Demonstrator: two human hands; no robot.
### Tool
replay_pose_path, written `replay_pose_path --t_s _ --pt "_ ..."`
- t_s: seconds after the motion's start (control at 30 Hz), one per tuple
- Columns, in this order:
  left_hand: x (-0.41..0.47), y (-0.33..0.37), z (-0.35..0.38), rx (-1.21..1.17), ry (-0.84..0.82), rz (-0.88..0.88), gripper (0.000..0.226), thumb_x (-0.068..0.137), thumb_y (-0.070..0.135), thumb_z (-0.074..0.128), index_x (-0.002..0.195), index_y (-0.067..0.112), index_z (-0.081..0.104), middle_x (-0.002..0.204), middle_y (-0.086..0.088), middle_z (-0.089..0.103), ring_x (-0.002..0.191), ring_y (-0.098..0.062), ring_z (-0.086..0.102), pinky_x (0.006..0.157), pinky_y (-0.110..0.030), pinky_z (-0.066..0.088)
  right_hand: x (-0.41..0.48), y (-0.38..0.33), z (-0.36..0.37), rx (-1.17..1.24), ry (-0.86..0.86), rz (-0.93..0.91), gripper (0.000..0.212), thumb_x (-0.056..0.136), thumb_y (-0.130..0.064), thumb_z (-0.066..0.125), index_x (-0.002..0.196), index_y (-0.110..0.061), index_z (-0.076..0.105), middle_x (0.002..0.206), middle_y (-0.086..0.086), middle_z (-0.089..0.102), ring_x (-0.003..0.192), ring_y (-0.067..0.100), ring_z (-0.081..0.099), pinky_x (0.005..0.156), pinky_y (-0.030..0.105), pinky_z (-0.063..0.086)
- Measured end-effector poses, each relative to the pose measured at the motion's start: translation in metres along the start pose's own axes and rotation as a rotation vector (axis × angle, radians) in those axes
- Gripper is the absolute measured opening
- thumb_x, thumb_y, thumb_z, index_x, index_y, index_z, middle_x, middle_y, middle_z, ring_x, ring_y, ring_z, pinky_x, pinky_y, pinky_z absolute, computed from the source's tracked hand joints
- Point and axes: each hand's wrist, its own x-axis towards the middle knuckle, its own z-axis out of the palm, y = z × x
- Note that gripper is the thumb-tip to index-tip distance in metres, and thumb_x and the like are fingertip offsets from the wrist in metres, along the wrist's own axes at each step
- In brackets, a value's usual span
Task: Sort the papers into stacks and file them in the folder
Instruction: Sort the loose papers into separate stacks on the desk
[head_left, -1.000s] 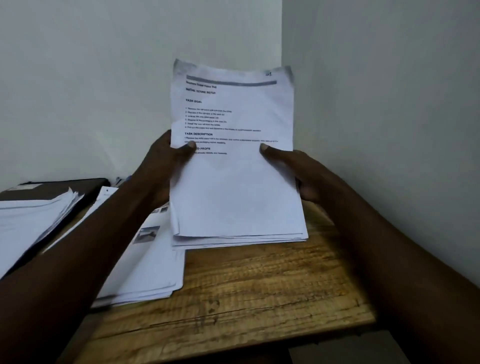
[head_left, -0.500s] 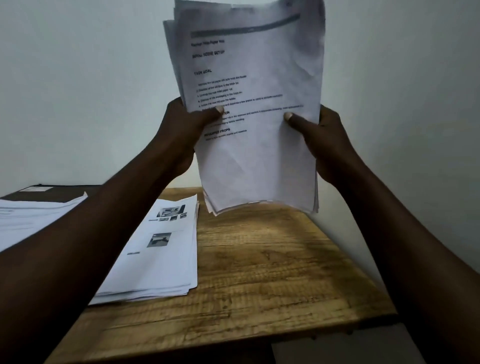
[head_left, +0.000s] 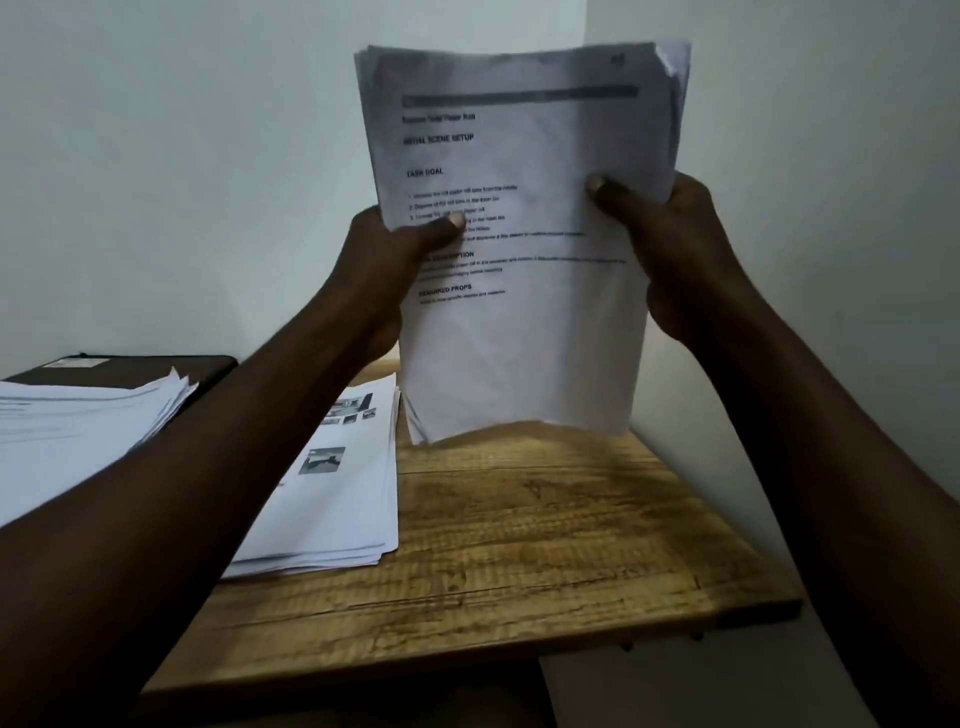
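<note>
Papers (head_left: 524, 338) — a thin, slightly creased sheaf of white printed sheets, corners splayed — stand upright at upper centre of the frame, long axis vertical, heading uppermost, print facing the camera. The left hand (head_left: 384, 270) and right hand (head_left: 675, 249) pinch its side edges, fingers (head_left: 605, 189) closed on the sheets. Its blurred lower edge hangs over the coarse-grained wooden desk (head_left: 519, 545). At lower left lies a flat stack (head_left: 332, 493) with small photos; farther left, a fanned stack (head_left: 78, 426) on a dark folder (head_left: 130, 369).

A sheaf of papers (head_left: 524, 338) is upright over the far right of the counter (head_left: 519, 545), with the left hand (head_left: 379, 270) on its left edge and the right hand (head_left: 675, 244) on its right. To its left a stack (head_left: 337, 499) lies flat on the counter. Farther left another stack (head_left: 78, 426) lies on a folder (head_left: 130, 369).
</note>
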Motion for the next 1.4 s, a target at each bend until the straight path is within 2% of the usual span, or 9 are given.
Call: replay_pose_path --t_s 0.17,0.37,0.5,0.6,0.8,0.97,1.03,1.17,1.4 --pt "-0.012 -0.029 0.004 0.023 0.04 -0.071 0.029 0.086 0.006 0.071 0.114 0.012 0.067 0.1 -0.003 0.076 0.089 -0.02 0.074 0.076 -0.034 0.061 -0.013 0.025 0.006 -0.032 -0.009 0.12 0.043 0.087 -0.024 0.07 0.127 -0.012 0.058 0.114 0.004 0.068 0.102 0.02 0.066 0.088 0.039 0.056" --pt "-0.007 -0.031 0.003 -0.028 0.076 -0.051 0.032 0.086 0.008 0.073 0.117 0.011 0.067 0.108 -0.008 0.075 0.094 -0.024 0.073 0.08 -0.038 0.061 -0.005 0.017 0.006 -0.009 0.021 0.102 0.024 0.091 -0.02 0.064 0.115 -0.02 0.058 0.105 -0.004 0.067 0.096 0.014 0.065 0.077 0.026 0.054" --pt "-0.017 -0.052 0.001 -0.001 0.073 -0.153 0.036 0.088 0.01 0.071 0.123 0.01 0.065 0.109 -0.006 0.074 0.096 -0.022 0.073 0.08 -0.035 0.06 -0.014 0.035 0.013 -0.095 -0.028 0.21 0.045 0.091 -0.021 0.065 0.133 -0.009 0.054 0.117 0.004 0.065 0.102 0.02 0.064 0.084 0.033 0.055" --pt "-0.012 -0.043 -0.005 -0.019 0.049 -0.228 0.033 0.089 0.008 0.068 0.122 0.009 0.066 0.104 -0.005 0.075 0.086 -0.018 0.074 0.071 -0.03 0.061 -0.005 0.022 0.01 -0.137 -0.076 0.203 0.042 0.091 -0.019 0.064 0.131 -0.007 0.056 0.116 0.005 0.066 0.099 0.02 0.065 0.081 0.031 0.054" --pt "-0.026 0.005 -0.036 -0.078 -0.239 -0.573 0.032 0.089 0.009 0.059 0.12 0.011 0.066 0.111 -0.009 0.074 0.091 -0.023 0.074 0.074 -0.039 0.062 0.028 -0.019 -0.001 -0.233 -0.289 0.182 0.015 0.087 -0.024 0.07 0.102 -0.019 0.068 0.099 0.003 0.074 0.086 0.017 0.07 0.081 0.032 0.056" --pt "-0.046 0.008 -0.068 -0.098 -0.399 -0.688 0.038 0.095 0.014 0.054 0.132 0.009 0.061 0.13 -0.011 0.065 0.119 -0.027 0.064 0.097 -0.043 0.051 0.044 0.022 0.021 -0.019 -0.307 0.327 0.02 0.089 -0.013 0.065 0.108 -0.006 0.064 0.097 0.011 0.073 0.084 0.024 0.071 0.083 0.037 0.058" --pt "-0.035 0.007 -0.083 -0.115 -0.314 -0.691 0.037 0.095 0.017 0.054 0.13 0.005 0.061 0.128 -0.014 0.066 0.117 -0.029 0.065 0.095 -0.045 0.052 0.041 0.048 0.036 0.028 -0.348 0.467 0.034 0.09 -0.016 0.065 0.121 -0.006 0.061 0.112 0.017 0.07 0.099 0.033 0.069 0.091 0.047 0.054" --pt "-0.005 -0.014 -0.109 -0.08 -0.053 -0.599 0.033 0.099 0.014 0.051 0.128 0.001 0.061 0.119 -0.017 0.07 0.108 -0.032 0.069 0.086 -0.045 0.057 0.023 0.093 0.057 0.198 -0.358 0.641 0.034 0.092 -0.015 0.06 0.124 -0.002 0.059 0.114 0.021 0.069 0.097 0.032 0.07 0.081 0.041 0.059" --pt "0.009 -0.082 -0.119 0.032 0.1 -0.452 0.027 0.1 0.015 0.053 0.12 0.002 0.063 0.112 -0.019 0.072 0.094 -0.03 0.073 0.079 -0.041 0.061 -0.004 0.137 0.059 0.132 -0.398 0.589 0.016 0.095 -0.018 0.058 0.111 -0.018 0.063 0.102 0.005 0.075 0.085 0.017 0.072 0.067 0.026 0.059"
